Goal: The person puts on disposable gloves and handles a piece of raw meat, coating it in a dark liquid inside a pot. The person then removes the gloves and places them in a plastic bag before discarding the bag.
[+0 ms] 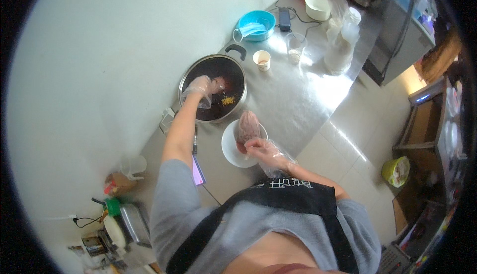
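My left hand, in a clear plastic glove, reaches into a wide dark pot with a metal rim. Something pinkish is at its fingertips; blur hides whether it is held. Yellow crumbs or granules lie in the pot near that hand. Closer to my body, a white plate bears a long, pale pink piece of raw meat, whose far end sticks out past the rim. Also in a clear glove, my right hand grips the near end of the meat with bent fingers.
A paper cup, a clear plastic cup and a blue basin holding a face mask stand beyond the pot on the metal table. A black marker and a purple pad lie beside my left arm. The wall borders the table's left side.
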Available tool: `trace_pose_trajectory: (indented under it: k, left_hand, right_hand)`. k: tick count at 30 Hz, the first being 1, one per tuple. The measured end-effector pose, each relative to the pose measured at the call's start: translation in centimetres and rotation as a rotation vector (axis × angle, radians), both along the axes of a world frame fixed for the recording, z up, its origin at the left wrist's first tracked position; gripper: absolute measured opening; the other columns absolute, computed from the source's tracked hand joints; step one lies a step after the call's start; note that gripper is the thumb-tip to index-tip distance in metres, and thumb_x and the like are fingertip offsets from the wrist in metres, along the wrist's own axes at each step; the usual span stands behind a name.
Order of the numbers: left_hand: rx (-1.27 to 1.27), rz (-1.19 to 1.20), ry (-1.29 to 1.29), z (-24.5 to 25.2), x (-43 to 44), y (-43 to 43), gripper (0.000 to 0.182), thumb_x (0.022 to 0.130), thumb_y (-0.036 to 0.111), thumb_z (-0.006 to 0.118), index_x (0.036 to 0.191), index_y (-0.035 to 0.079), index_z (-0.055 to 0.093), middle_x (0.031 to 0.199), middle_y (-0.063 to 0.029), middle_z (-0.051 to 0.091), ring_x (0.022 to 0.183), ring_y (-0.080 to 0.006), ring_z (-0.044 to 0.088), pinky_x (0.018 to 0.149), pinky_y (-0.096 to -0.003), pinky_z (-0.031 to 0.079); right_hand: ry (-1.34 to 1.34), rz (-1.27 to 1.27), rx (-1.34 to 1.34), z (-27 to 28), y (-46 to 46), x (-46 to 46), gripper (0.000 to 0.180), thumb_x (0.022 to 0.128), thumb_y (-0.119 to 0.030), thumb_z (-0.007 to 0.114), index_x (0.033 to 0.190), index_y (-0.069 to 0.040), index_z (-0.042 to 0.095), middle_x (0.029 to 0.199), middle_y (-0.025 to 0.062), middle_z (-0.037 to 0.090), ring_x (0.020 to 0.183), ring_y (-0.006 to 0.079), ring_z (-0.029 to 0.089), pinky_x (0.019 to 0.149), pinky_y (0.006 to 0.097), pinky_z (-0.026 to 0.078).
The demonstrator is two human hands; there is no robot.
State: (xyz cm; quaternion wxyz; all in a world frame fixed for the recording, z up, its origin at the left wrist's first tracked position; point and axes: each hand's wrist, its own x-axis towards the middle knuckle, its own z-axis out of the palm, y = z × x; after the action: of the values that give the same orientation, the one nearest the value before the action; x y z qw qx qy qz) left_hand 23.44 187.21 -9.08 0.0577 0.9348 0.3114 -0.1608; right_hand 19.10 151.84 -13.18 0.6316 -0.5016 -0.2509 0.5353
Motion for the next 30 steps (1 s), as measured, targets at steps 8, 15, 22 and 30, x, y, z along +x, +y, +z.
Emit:
trace_pose_trajectory:
  k: [8,15,22,30]
  left_hand:
    - [0.058,-0.117,-0.224,5.7,0.9,0.7,0.035,0.079,0.038,0.063,0.08,0.003,0.064,0.076,-0.0194,0.062,0.07,-0.0347,0.059,0.065,-0.0407,0.046]
    - [0.059,-0.085,-0.22,3.1,0.9,-0.8,0.04,0.08,0.042,0.059,0.082,0.003,0.064,0.079,-0.0199,0.062,0.074,-0.036,0.06,0.069,-0.0407,0.046]
    - [-0.005,-0.102,-0.206,-0.6,1.5,-1.4,0.033,0.08,0.034,0.053,0.085,0.004,0.066,0.084,-0.0215,0.061,0.082,-0.0359,0.06,0.073,-0.042,0.046]
    - [0.011,0.086,-0.516,1.9,1.0,-3.1,0.041,0.08,0.042,0.058,0.079,0.001,0.062,0.081,-0.0228,0.061,0.08,-0.0388,0.059,0.072,-0.0433,0.046]
  right_hand:
    - [-0.029,0.022,-0.016,0.1,0.1,0.0,0.026,0.088,-0.015,0.053,0.108,0.002,0.051,0.091,0.0047,0.061,0.088,0.0108,0.058,0.08,0.0254,0.045]
    - [0.008,0.042,0.002,-0.2,0.4,-0.1,0.027,0.088,-0.016,0.054,0.11,0.001,0.052,0.095,0.0054,0.06,0.089,0.0123,0.058,0.081,0.0265,0.045]
    - [-0.025,0.035,-0.005,-1.3,0.0,0.1,0.027,0.089,-0.016,0.054,0.111,0.0,0.052,0.095,0.0046,0.06,0.092,0.0125,0.057,0.082,0.0267,0.045]
    - [-0.043,0.022,-0.037,-0.4,0.3,-0.1,0.025,0.089,-0.016,0.053,0.108,0.0,0.052,0.089,0.0044,0.062,0.09,0.0124,0.058,0.081,0.0261,0.045]
